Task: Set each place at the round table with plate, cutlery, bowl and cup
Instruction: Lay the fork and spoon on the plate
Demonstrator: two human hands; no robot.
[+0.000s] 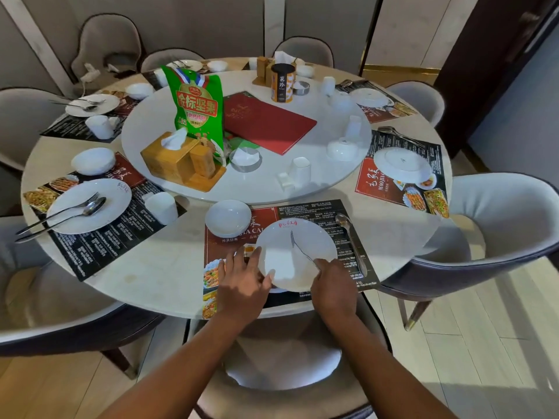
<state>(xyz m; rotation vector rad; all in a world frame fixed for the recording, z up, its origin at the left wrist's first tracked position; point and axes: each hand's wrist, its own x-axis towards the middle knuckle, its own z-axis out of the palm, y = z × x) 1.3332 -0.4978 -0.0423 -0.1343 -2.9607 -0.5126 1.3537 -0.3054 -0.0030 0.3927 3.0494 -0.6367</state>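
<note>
A white plate (295, 252) lies on the near placemat (305, 211) in front of me. My left hand (243, 278) touches the plate's left rim, thumb on the edge and fingers spread straight. My right hand (331, 285) pinches the handle of a fork (298, 244) whose tines lie on the plate. A spoon (351, 240) rests on the mat right of the plate. A white bowl (228, 217) stands at the mat's upper left. White cups (301, 169) and an upturned bowl (341, 149) stand on the turntable (308, 137).
The place at the left has a plate with fork and spoon (90, 205), a bowl (93, 161) and a cup (161, 207). At the right, an upturned plate (402, 164) lies on its mat. A tissue box (177, 160), green bag (196, 107) and red menu (266, 122) crowd the turntable. Chairs ring the table.
</note>
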